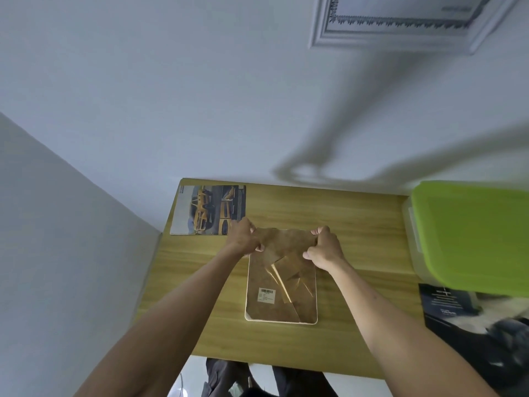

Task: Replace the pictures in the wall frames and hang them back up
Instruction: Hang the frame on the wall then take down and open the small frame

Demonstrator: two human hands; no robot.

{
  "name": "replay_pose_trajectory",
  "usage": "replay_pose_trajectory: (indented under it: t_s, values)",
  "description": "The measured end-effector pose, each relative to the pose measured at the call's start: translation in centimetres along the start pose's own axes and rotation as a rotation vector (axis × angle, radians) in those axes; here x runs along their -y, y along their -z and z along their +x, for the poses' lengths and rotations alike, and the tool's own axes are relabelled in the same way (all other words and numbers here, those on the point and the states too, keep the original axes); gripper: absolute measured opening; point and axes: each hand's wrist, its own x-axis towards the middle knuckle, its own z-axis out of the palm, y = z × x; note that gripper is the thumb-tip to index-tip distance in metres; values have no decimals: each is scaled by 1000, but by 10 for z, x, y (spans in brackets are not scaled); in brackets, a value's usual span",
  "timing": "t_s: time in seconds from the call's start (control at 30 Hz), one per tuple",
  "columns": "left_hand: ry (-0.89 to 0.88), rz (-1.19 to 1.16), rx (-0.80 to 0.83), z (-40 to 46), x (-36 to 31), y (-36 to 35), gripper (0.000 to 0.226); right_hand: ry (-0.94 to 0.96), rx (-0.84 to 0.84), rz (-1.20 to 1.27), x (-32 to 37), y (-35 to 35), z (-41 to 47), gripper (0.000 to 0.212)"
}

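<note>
Brown backing board of a picture frame [281, 293] lies face down on the wooden tabletop [357, 224], barcode label toward the near end, fold-out stand showing. Left hand [244, 237] grips the frame's far left corner, fingers curled over the edge. Right hand [325, 247] grips the far right corner the same way. A car picture [209, 210] lies flat at the tabletop's far left corner, just beside the left hand. Green-lidded plastic box [472, 233] sits at right. A white frame [400, 21] hangs on the wall above.
</note>
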Motion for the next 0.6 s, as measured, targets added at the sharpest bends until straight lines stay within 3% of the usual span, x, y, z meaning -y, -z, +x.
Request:
replay_pose_trajectory:
  t_s: [0.17,0.3,0.47,0.6]
  values:
    - [18,-192,-21,-7,10,0,36,63,36,-51,0,-3,-8,57]
    - [59,-371,78,-11,16,6,51,42,28,-31,-3,0,-12,50]
    - [67,-468,81,-20,14,7,34,16,12,-26,-3,0,-16,40]
    - [51,-507,76,-23,21,6,42,27,46,-3,-2,3,-21,49]
